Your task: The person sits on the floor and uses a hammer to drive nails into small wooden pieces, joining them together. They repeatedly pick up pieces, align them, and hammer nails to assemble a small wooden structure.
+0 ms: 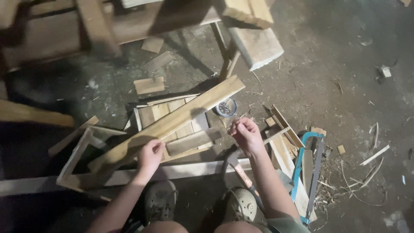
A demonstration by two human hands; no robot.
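Plank (172, 123): my left hand (150, 154) grips it over slat frame (172, 129); right hand (246, 133) pinches something small, maybe nail; hammer (241, 172) untouched, nailing pending.

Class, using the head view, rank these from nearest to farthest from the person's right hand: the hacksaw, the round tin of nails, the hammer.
1. Tin of nails, just above-left of the right hand.
2. Hammer, below it.
3. Hacksaw, off to the right.

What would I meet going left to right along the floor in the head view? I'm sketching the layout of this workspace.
Open wooden frame → left hand on the long plank → hammer → right hand → blue hacksaw.
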